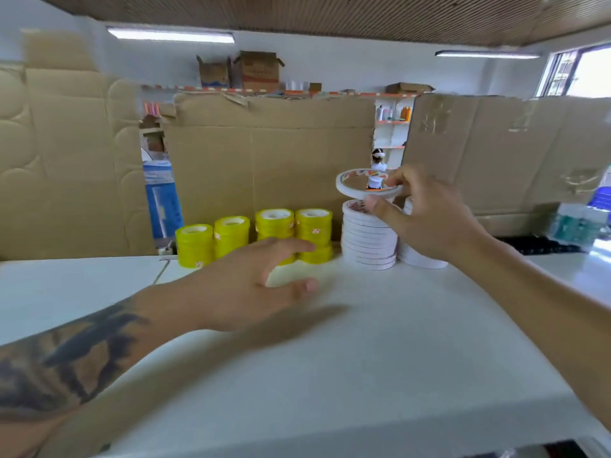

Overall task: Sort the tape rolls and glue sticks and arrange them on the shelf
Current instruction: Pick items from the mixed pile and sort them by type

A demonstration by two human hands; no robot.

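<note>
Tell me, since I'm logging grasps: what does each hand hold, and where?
The right hand pinches a thin white tape roll by its rim, above the white stack. The left hand holds nothing.

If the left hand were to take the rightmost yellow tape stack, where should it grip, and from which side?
Probably round the middle of the rightmost yellow tape stack, from the front. It is an upright column of rolls; cardboard stands behind, another stack crowds its left, the white tape stack its right. The open left hand is already in front.
</note>
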